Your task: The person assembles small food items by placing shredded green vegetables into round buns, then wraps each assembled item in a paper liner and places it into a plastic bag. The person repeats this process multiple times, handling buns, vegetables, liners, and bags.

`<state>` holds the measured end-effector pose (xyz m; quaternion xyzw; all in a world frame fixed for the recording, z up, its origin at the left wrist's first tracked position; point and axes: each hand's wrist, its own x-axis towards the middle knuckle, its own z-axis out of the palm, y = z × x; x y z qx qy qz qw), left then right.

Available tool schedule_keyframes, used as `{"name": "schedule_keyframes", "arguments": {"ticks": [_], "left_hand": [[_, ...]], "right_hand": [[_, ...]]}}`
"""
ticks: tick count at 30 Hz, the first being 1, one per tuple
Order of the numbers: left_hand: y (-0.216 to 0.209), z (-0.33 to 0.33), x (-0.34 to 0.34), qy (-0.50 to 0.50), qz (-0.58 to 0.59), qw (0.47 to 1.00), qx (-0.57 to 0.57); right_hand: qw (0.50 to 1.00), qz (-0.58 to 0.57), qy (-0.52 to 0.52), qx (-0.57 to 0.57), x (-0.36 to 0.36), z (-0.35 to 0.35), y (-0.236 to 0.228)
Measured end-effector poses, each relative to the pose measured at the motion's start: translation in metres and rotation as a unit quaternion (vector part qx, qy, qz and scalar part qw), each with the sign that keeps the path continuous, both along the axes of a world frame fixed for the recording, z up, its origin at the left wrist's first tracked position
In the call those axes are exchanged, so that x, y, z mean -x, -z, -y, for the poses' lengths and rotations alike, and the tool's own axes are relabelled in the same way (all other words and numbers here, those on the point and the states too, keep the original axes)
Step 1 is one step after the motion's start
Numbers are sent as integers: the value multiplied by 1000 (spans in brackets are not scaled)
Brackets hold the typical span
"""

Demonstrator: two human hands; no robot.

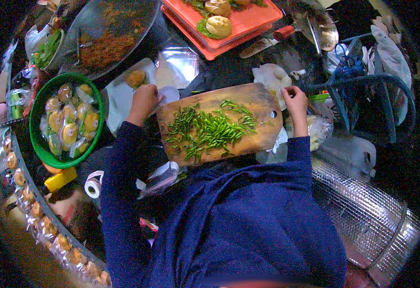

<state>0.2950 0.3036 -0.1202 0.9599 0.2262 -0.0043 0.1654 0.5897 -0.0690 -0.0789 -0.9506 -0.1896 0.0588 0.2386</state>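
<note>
Several small green chillies [214, 129] and a heap of their dark stems lie on a wooden cutting board [265, 98] in front of me. My left hand [145, 102] is closed beyond the board's left end, at a pale translucent disc-like piece [168, 94]; what its fingers hold is hidden. Close by, a round brown fried piece [136, 78] rests on a whitish sheet [123, 98]. Past the board's right end, my right hand [295, 99] is pinched beside a white plastic bag [272, 77]. Anything between those fingertips is too small to make out.
A green basket [34, 139] of wrapped yellow-brown food stands left, near a large pan [70, 57] of reddish-brown filling. An orange tray [253, 21] carries filled pieces at the back. A blue wire basket [397, 81] and a silver insulated roll [363, 206] are right.
</note>
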Motion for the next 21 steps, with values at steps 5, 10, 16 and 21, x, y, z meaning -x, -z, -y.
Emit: {"name": "schedule_keyframes", "arguments": {"ticks": [5,10,16,21], "left_hand": [[-2,-1,-3,-50,-69,996,20],[-10,-2,0,-75,-51,996,21],[-23,-3,8,-68,145,986,34],[-68,2,2,-118,245,956,108]], "right_hand": [[999,-15,8,-50,5,-11,-13],[997,10,0,-74,1,-28,-34],[990,12,-67,-121,10,-64,-64],[946,2,-171,-274,63,-114,-116]]}}
